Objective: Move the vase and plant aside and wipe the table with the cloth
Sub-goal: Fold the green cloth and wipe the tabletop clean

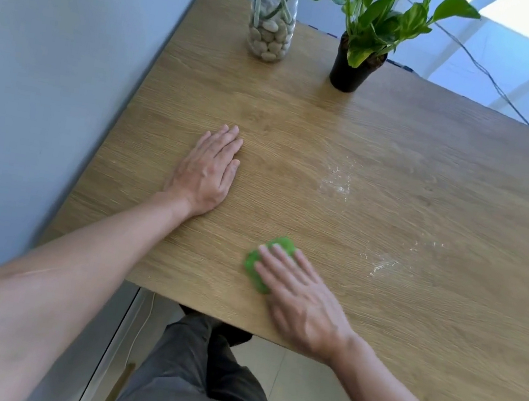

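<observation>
Head view, looking down on wooden table (401, 159) set against pale wall (55, 46) on the left.

Left hand (207, 170) flat on the tabletop, palm down, fingers straight and together, holding nothing. Sits toward the left side of the table, forearm crossing the near edge.

Right hand (300, 296) near the front edge, palm down, fingers spread and extended, pressed onto green cloth (263, 262). Not curled around it, just flat on top. Cloth bunched small, mostly under the fingers, green showing past the fingertips and on the left side. Hand and cloth motion-blurred.

White powdery residue (337, 182) in a patch mid-table, right of the left hand. Second streak of the same residue further right and nearer, just right of the cloth, apart from it.

Glass vase (272, 21) upright at the far left corner, pebbles in the bottom, green stems above, top cropped by the frame. Plant (371, 19) in black pot (349, 70) upright just right of the vase, not touching it, close to the far edge. Both well apart from the hands and the residue.

Grey trousers (193, 379) visible below the table edge. Thin cable (485, 69) on the floor beyond the far edge.
</observation>
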